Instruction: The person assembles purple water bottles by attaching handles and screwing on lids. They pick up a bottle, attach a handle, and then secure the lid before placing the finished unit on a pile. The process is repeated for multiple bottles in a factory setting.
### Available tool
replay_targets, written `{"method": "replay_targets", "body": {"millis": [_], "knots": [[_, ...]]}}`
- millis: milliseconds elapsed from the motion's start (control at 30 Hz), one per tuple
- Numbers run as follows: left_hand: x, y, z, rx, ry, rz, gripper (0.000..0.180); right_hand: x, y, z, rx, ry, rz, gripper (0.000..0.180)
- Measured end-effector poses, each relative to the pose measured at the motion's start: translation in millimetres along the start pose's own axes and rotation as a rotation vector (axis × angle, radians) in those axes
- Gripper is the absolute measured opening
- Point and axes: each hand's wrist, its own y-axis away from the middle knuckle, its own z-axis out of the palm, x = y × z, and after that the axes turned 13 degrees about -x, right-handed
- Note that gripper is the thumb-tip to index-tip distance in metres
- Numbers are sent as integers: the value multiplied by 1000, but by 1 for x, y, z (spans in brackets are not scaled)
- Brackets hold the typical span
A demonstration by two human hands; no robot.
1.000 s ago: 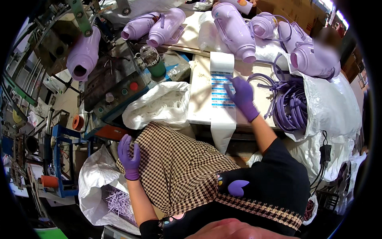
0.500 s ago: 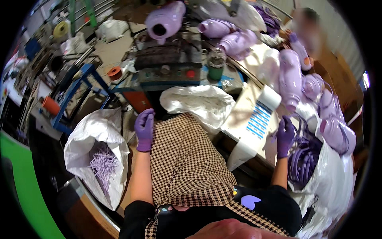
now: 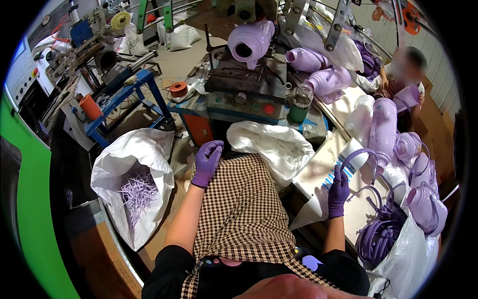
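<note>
**Purple curved strip: a snag waiting to happen**

The purple curved strip [image 3: 359,155] arcs up from the right hand [image 3: 338,192], whose gloved fingers are closed around its lower end, over the white sheet with blue print [image 3: 343,167] on the table [image 3: 318,172]. Just beside it lies a tangled heap of like strips [image 3: 381,231], and lilac jug bodies [image 3: 383,129] crowd the table's far edge. Likely risk: the springy strip catches the heap or knocks a jug over. The left hand [image 3: 205,162] rests loosely curled and empty on the checked lap [image 3: 239,209], so it offers no steadying. The open bag of purple offcuts [image 3: 137,192] stands well apart.
</note>
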Motion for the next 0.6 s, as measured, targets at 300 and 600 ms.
{"method": "replay_targets", "body": {"millis": [300, 600], "knots": [[1, -3, 12, -57, 124, -46, 21, 8, 22, 1, -188, -15, 196, 61], [6, -31, 25, -132, 116, -134, 30, -12, 10, -11, -332, -54, 218, 67]]}}
